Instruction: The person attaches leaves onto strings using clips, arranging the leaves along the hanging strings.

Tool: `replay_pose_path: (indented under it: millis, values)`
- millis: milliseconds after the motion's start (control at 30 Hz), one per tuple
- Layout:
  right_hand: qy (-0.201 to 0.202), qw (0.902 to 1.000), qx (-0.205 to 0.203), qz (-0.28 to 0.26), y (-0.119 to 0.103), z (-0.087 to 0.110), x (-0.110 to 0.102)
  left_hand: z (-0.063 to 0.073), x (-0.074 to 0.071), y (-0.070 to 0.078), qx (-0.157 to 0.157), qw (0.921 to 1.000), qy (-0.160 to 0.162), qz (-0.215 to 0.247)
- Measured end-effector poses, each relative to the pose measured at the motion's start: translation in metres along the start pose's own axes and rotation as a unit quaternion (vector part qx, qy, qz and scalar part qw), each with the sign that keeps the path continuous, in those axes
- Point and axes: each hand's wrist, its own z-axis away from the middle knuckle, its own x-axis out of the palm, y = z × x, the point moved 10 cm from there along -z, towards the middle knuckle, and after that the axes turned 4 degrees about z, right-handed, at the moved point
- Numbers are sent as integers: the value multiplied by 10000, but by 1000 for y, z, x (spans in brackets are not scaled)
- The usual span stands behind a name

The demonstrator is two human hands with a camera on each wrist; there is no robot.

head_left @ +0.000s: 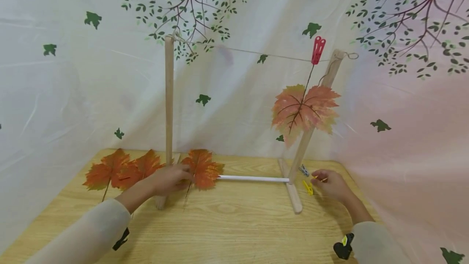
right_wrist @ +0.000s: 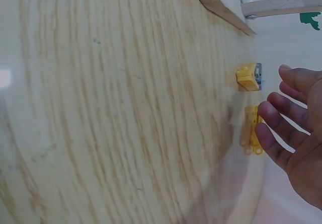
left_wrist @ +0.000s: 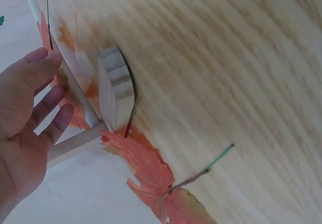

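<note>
My left hand (head_left: 172, 179) pinches the stem of an orange artificial maple leaf (head_left: 203, 169) between thumb and forefinger, beside the left post; the stem (left_wrist: 49, 20) rises from the fingertips in the left wrist view. At the table's right side, my right hand (head_left: 332, 184) reaches over small clothespins with fingers spread and slightly bent. A yellow clothespin (right_wrist: 254, 126) lies right by its fingertips, partly hidden behind them. Just left of that hand are another yellow clothespin (head_left: 307, 187) and a grey clothespin (head_left: 303, 170).
A wooden frame with a left post (head_left: 169, 101), a right post (head_left: 302, 150) and a white crossbar (head_left: 253, 179) carries a string (head_left: 242, 51). From it a red clothespin (head_left: 318, 50) hangs another leaf (head_left: 304, 109). Two orange leaves (head_left: 108, 168) lie on the table (head_left: 227, 231) at left.
</note>
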Motion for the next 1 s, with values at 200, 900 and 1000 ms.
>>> replay_pose_path:
  millis: [200,900,1000]
  values:
    - [-83,9997,230,-26,10,0,11,-1,7,1,10,10000,-20,26]
    - [-60,9985,503,-192,15,-5,26,-20,13,16,149,9993,235,257]
    - [-51,9982,554,-204,15,-6,28,-21,14,18,132,9992,264,281]
